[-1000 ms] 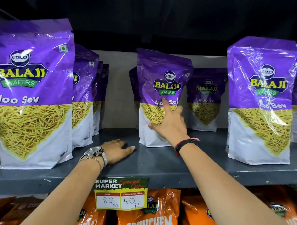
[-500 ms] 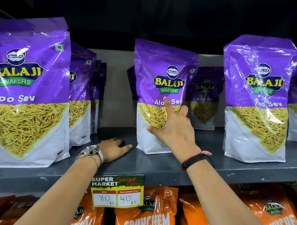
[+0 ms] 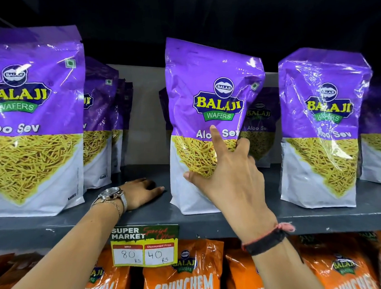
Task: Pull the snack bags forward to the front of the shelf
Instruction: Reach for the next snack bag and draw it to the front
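Note:
Purple Balaji Aloo Sev snack bags stand upright on a grey shelf. The middle bag stands close to the front edge, and my right hand grips its right side with the thumb and forefinger spread on its front. A left bag and a right bag stand at the front edge too. Further back stands another bag, behind the middle one. My left hand lies flat on the shelf, palm down, between the left and middle bags, holding nothing.
More purple bags line up behind the left bag and one shows at the far right. A price tag hangs on the shelf edge. Orange Crunchem bags fill the shelf below. A dark shelf sits overhead.
My right hand has drawn the middle bag forward from deep on the shelf to near its front edge. My left hand has stayed flat on the shelf.

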A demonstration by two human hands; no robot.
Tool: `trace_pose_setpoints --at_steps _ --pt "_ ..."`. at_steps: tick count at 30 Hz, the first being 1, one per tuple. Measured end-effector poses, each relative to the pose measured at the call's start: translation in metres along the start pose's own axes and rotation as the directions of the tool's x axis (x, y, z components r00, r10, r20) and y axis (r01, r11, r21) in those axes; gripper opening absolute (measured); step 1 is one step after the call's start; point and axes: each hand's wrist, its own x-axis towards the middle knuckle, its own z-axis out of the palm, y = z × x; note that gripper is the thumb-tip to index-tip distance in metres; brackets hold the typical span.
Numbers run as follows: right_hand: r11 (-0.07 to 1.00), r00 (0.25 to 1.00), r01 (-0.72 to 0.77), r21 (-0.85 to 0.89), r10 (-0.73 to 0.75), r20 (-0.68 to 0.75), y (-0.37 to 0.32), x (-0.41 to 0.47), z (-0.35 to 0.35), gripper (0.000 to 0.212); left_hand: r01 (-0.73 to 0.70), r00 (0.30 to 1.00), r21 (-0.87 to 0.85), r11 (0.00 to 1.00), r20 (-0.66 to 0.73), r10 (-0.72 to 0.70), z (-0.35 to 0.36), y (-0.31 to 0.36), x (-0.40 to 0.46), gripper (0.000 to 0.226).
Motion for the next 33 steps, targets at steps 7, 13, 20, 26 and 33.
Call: trace_pose_setpoints --at_steps 7,13,20,26,33 --pt "1.0 1.0 0.005 -0.028 -0.005 0.0 0.0 -0.011 -0.01 0.096 0.004 1.0 -0.005 1.0 -0.011 -0.004 0.0 0.001 0.001 0.059" --pt "0.999 1.0 0.01 -0.044 -0.009 0.008 0.0 -0.018 -0.017 0.096 0.005 1.0 -0.02 1.0 -0.011 -0.005 0.0 0.001 0.0 0.057" --pt "0.998 0.999 0.015 -0.06 -0.012 0.043 -0.002 -0.023 -0.02 0.101 0.001 1.0 -0.035 0.999 -0.016 -0.002 0.001 0.001 0.001 0.057" --pt "1.0 0.997 0.012 -0.005 -0.012 0.078 0.005 -0.031 -0.029 0.106 -0.007 1.0 -0.039 0.999 -0.026 0.006 0.002 0.001 0.001 0.057" --pt "0.996 0.994 0.06 0.06 -0.065 0.084 0.007 -0.024 -0.012 0.091 0.0 1.0 -0.035 0.999 -0.019 0.0 0.003 -0.002 0.005 0.06"
